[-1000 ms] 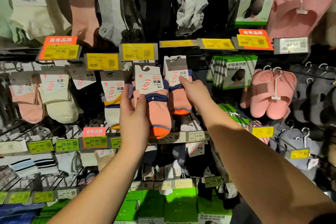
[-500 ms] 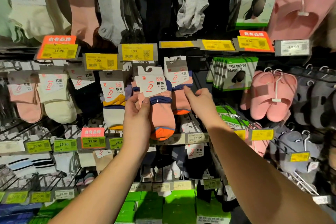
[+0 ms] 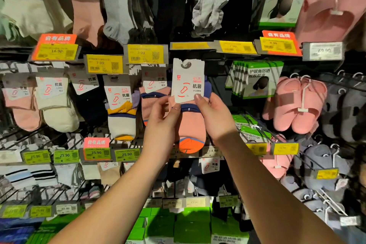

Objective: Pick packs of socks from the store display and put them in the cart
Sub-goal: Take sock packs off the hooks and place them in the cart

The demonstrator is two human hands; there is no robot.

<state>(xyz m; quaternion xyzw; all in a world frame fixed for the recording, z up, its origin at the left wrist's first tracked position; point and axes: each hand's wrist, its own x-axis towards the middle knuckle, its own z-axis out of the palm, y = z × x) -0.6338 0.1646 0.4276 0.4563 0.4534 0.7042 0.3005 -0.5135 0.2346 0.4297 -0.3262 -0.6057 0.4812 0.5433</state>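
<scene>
Crowding store display (image 3: 23,166): hanging socks (image 3: 59,117), slippers (image 3: 297,105).

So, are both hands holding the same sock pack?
Yes, the left hand and right hand both grip the pink sock pack.

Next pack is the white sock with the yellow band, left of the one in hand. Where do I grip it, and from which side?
Pinch the white-and-yellow sock pack at the cuff just under its card header, coming straight from the front. The pack hangs flat and upright from the header, so the stiff card gives purchase for drawing it forward.
</scene>
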